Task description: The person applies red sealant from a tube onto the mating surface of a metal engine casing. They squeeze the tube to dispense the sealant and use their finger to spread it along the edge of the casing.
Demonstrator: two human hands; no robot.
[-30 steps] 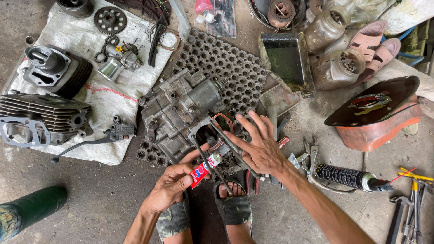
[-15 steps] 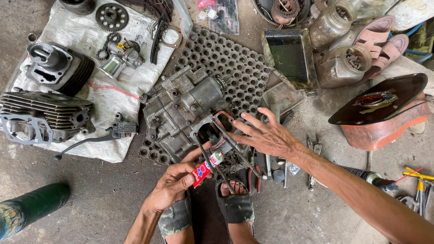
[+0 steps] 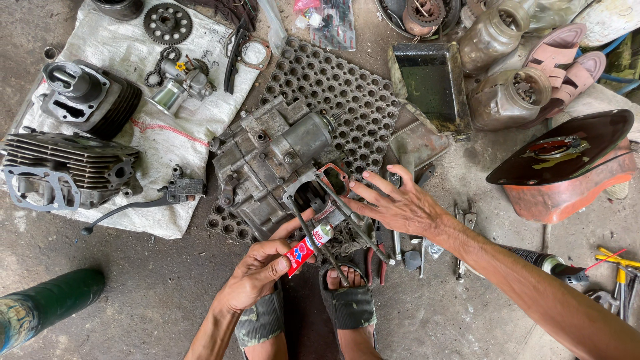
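Concrete workshop floor [image 3: 133,293] strewn with motorcycle parts. At centre, an engine crankcase [image 3: 267,163] sits on a perforated mat [image 3: 347,87]. Just below it, the left hand [image 3: 257,273] pinches a small red-and-white sealant tube [image 3: 308,248], nozzle toward the cylinder opening. Beside it, the right hand [image 3: 400,207] rests fingers spread, touching a gasket [image 3: 333,177].
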